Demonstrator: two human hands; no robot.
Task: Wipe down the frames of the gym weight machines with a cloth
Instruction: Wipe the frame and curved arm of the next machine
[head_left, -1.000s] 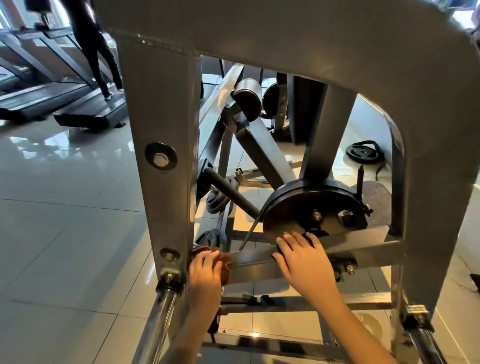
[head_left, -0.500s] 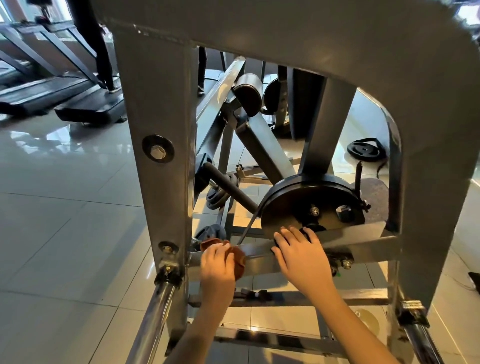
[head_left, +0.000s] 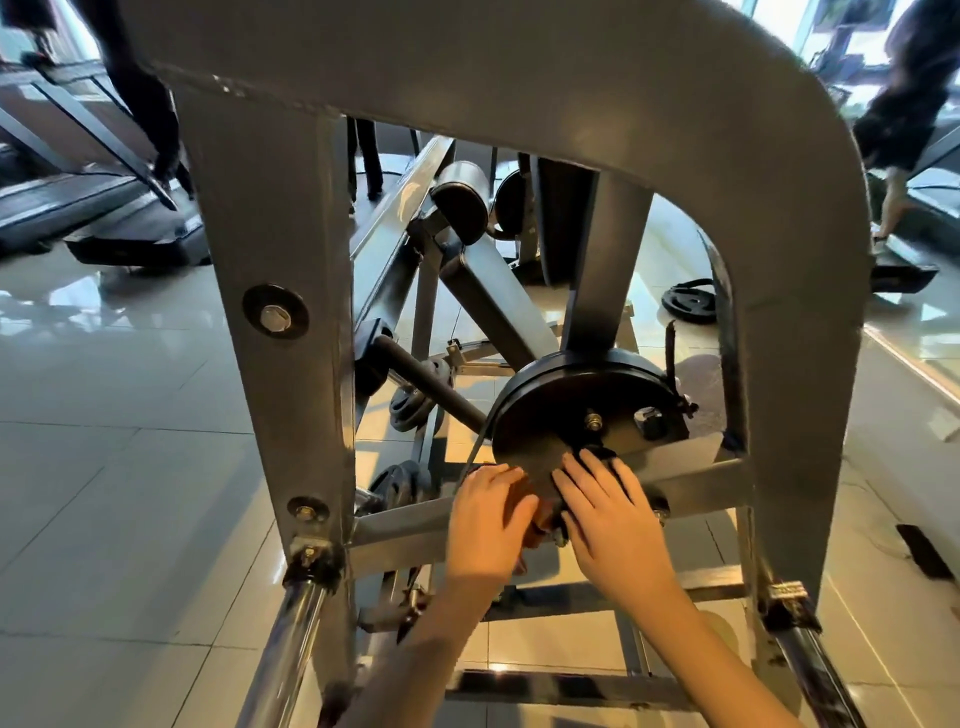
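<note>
Sliding along the crossbar (head_left: 400, 532) away from the grey frame (head_left: 280, 234) at 9 o'clock, the left hand (head_left: 488, 525) now sits just beside the right hand (head_left: 608, 519). Its fingers and thumb curl over the brown cloth (head_left: 537, 514), which shows at its 3 o'clock, pressed to the bar between both hands. The right hand lies flat, fingers spread, holding nothing, on the bar and the lower edge of the black disc (head_left: 571, 405) at 12 o'clock. A weight plate (head_left: 691, 301) lies on the floor at 2 o'clock.
</note>
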